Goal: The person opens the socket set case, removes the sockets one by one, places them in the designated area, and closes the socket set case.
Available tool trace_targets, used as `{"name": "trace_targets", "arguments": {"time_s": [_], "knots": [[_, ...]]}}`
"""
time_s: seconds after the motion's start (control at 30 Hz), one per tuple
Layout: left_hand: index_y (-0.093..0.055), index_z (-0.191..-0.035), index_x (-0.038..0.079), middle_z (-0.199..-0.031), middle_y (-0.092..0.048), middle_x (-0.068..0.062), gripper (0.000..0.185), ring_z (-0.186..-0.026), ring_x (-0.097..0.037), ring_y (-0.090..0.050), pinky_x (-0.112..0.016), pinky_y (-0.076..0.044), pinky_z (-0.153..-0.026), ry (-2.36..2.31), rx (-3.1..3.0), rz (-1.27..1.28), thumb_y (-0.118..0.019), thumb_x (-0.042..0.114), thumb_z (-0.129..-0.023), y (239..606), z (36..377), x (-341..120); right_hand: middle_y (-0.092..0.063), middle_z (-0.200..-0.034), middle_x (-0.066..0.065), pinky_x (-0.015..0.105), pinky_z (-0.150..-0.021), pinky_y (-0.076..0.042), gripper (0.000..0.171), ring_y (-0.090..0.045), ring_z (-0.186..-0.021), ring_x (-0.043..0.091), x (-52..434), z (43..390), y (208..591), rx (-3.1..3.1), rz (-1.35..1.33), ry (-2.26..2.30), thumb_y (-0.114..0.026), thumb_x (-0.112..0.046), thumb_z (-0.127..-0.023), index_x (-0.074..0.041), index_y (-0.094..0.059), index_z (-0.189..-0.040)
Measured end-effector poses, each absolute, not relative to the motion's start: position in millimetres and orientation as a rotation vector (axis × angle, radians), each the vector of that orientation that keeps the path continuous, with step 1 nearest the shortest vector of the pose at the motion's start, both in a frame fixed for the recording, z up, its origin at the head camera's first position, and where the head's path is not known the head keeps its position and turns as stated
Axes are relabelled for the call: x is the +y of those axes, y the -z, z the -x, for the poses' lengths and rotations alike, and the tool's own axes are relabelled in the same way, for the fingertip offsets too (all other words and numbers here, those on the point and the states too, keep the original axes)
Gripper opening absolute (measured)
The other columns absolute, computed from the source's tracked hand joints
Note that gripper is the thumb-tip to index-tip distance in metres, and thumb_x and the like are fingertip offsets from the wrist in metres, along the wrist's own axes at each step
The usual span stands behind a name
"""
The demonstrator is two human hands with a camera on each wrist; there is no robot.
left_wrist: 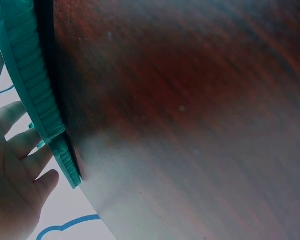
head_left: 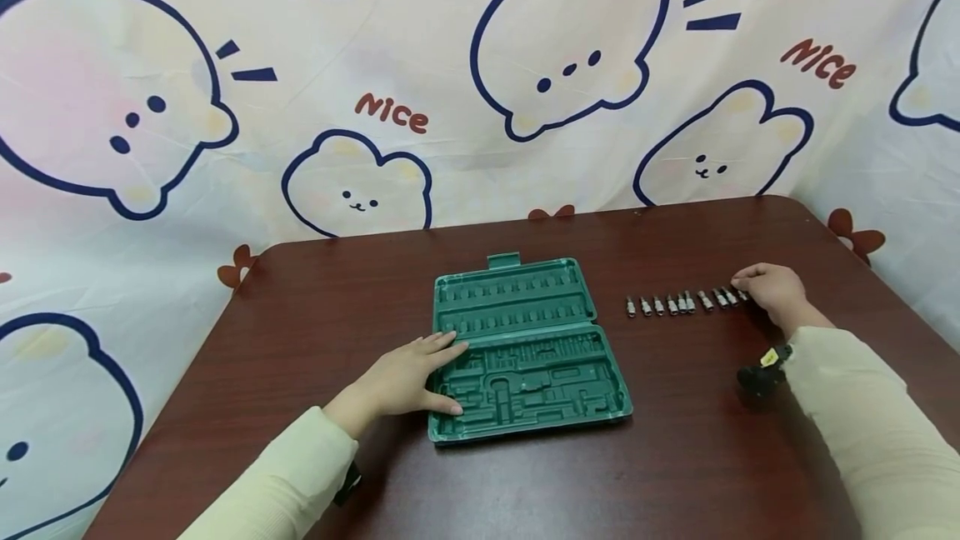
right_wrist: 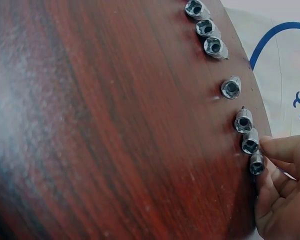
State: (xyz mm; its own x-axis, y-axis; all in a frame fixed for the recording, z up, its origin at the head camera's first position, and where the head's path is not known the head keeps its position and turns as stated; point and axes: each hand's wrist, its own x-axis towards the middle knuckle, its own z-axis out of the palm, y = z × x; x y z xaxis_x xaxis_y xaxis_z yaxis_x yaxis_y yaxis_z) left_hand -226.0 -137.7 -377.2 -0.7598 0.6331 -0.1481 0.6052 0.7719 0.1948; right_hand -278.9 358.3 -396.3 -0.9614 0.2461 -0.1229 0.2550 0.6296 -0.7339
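An unfolded green plastic tool case (head_left: 611, 386) lies on the table, its moulded slots facing up. My left hand (head_left: 401, 377) rests on its left edge with spread fingers; the left wrist view shows the case's ribbed side (left_wrist: 27, 75) beside that hand (left_wrist: 15, 175). To the right of the case runs a row of small silver bit sockets (head_left: 659, 305), their square holes facing the right wrist camera. At the row's right end, my right hand (head_left: 776, 290) pinches the last bit socket (right_wrist: 257, 163) between thumb and fingers. Its fingertips are partly hidden behind the socket.
The dark brown wooden table (head_left: 337, 298) has rounded far corners. A pale cloth (head_left: 465, 165) printed with cartoon bears hangs behind it and at its sides. A black strapped device (head_left: 761, 377) sits at my right wrist.
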Motion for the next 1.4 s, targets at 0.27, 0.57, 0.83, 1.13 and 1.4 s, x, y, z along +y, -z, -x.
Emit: {"name": "trace_targets", "arguments": {"time_s": [0.27,0.57,0.83,1.13,1.4], "knots": [[-0.03,-0.136,0.018,-0.139,-0.025,-0.008,0.084,-0.125,-0.029,-0.023,-0.047,-0.028,-0.093,-0.216,2.757,-0.998,-0.052,0.064,-0.069,377.1,225.7,-138.8,-0.042,-0.106,0.027,0.031,-0.06,-0.038,0.035,-0.042,-0.089,0.034,357.9,278.5,393.2,2.792,-0.436,1.32,-0.042,-0.018,-0.09,0.012,-0.048,-0.107],[-0.03,-0.136,0.018,-0.139,-0.024,-0.008,0.083,-0.125,-0.03,-0.023,-0.047,-0.028,-0.093,-0.222,2.763,-1.01,-0.052,0.063,-0.069,377.9,225.7,-139.8,-0.048,-0.095,0.02,0.032,-0.059,-0.04,0.035,-0.044,-0.08,0.027,359.9,280.4,387.6,2.823,-0.456,1.329,-0.044,-0.021,-0.089,0.011,-0.051,-0.103],[-0.028,-0.137,0.02,-0.14,-0.023,-0.007,0.084,-0.126,-0.026,-0.022,-0.044,-0.028,-0.094,-0.188,2.771,-1.01,-0.051,0.064,-0.069,378.8,226.0,-140.0,-0.048,-0.097,0.016,0.031,-0.055,-0.042,0.038,-0.046,-0.078,0.02,343.1,290.7,381.2,2.864,-0.439,1.401,-0.05,-0.03,-0.087,0.005,-0.053,-0.103],[-0.028,-0.137,0.018,-0.14,-0.023,-0.009,0.083,-0.126,-0.027,-0.02,-0.045,-0.028,-0.093,-0.196,2.763,-1.017,-0.053,0.062,-0.07,379.6,224.6,-140.0,-0.043,-0.116,0.024,0.044,-0.085,-0.037,0.041,-0.043,-0.103,0.036,277.8,301.4,359.4,2.686,-0.242,1.531,-0.047,-0.023,-0.09,0.007,-0.043,-0.117],[-0.028,-0.137,0.018,-0.14,-0.022,-0.008,0.083,-0.127,-0.027,-0.019,-0.045,-0.028,-0.093,-0.211,2.755,-1.002,-0.053,0.061,-0.071,379.0,223.8,-140.0,-0.042,-0.119,0.023,0.041,-0.083,-0.039,0.04,-0.046,-0.102,0.034,220.8,319.3,361.1,2.557,-0.034,1.45,-0.049,-0.018,-0.089,0.004,-0.041,-0.121]]}}
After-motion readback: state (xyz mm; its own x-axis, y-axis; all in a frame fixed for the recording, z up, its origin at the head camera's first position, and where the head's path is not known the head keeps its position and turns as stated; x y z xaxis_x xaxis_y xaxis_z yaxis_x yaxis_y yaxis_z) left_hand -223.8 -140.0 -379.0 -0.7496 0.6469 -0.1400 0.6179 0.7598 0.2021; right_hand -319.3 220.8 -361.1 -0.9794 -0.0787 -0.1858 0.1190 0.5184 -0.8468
